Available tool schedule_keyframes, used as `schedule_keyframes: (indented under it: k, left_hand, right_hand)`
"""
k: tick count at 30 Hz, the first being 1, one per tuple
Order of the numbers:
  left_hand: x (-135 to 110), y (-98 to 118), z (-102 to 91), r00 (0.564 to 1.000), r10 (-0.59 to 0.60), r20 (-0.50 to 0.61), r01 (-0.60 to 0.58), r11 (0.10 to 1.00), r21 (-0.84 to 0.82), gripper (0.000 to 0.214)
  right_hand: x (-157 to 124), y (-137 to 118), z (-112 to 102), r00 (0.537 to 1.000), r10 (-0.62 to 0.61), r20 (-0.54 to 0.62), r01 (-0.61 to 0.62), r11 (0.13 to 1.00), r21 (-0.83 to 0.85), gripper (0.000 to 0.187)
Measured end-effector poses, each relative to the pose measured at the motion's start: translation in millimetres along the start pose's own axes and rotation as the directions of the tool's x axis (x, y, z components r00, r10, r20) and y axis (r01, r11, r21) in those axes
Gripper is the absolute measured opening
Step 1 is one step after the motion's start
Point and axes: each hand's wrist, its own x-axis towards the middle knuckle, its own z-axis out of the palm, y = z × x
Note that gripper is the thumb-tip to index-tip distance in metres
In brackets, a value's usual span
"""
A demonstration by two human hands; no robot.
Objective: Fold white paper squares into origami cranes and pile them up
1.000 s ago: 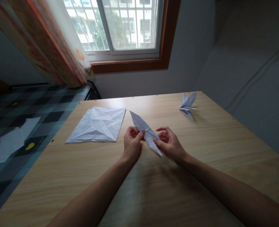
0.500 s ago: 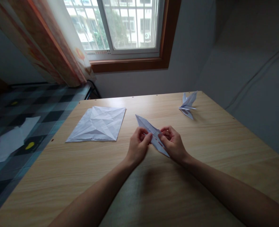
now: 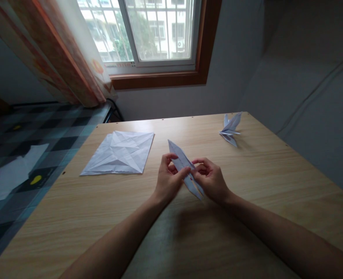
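A narrow folded sheet of white paper [image 3: 178, 152], pointed at its far end, is held above the table between both hands. My left hand [image 3: 169, 178] pinches its left side, thumb on top and fingers curled behind. On the right edge, my right hand [image 3: 212, 179] grips the paper with thumb and forefinger. The paper's near end splits into two strips with a slit between them. Part of the middle is covered by my thumbs.
Creased white sheets [image 3: 124, 153] lie at the table's [image 3: 107, 217] left. A folded paper shape with pointed flaps [image 3: 231, 130] stands at the far right. Left of the table, loose white paper [image 3: 17, 172] rests on a checked bedspread [image 3: 78, 116]. A window [image 3: 162, 38] is behind.
The folded paper has tilted more steeply, its near end shifting left and towards me. My left thumb has slid right across it, and the slit at the near end looks longer.
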Motion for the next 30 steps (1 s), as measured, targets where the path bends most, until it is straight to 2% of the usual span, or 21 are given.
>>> schedule_keyframes:
  k: [5,9,14,18,22,25,27,30]
  left_hand:
    - [-0.4,-1.4,-2.8,1.000,0.014,0.021,-0.018,0.984,0.176,0.034]
    - [1.4,-0.6,-3.2,0.999,0.050,0.011,-0.051,0.985,0.163,0.035]
    - [3.8,1.3,-2.0,0.996,0.068,-0.050,-0.065,0.996,0.061,0.040]
    - [3.5,3.0,-2.6,1.000,-0.007,-0.011,0.007,1.000,-0.010,0.053]
    - [2.2,5.0,-3.5,0.998,-0.058,0.038,0.059,0.998,-0.033,0.069]
    - [2.7,5.5,-4.1,0.996,-0.075,0.051,0.077,0.996,-0.036,0.081]
    - [3.9,5.3,-4.6,0.997,-0.077,0.033,0.078,0.996,-0.048,0.081]
    - [6.4,5.4,-5.9,0.996,-0.061,-0.059,0.055,0.994,-0.096,0.079]
  right_hand:
    - [0.8,-4.4,0.1,0.995,-0.008,-0.097,0.009,1.000,0.018,0.022]
    - [3.1,-6.0,-0.2,0.991,0.014,-0.134,-0.005,0.998,0.069,0.025]
    - [2.7,-5.5,-1.3,0.994,0.093,-0.053,-0.085,0.987,0.133,0.038]
    - [3.9,-3.9,-4.3,0.993,0.115,0.010,-0.115,0.977,0.177,0.043]
    - [9.5,-0.2,-8.0,0.995,0.088,-0.040,-0.076,0.967,0.243,0.037]
    - [14.3,3.2,-10.0,0.995,0.084,-0.063,-0.066,0.965,0.252,0.038]
    - [16.6,4.8,-10.4,0.995,0.096,-0.032,-0.085,0.964,0.253,0.040]
    - [17.6,5.8,-9.9,0.993,0.108,0.041,-0.115,0.956,0.270,0.042]
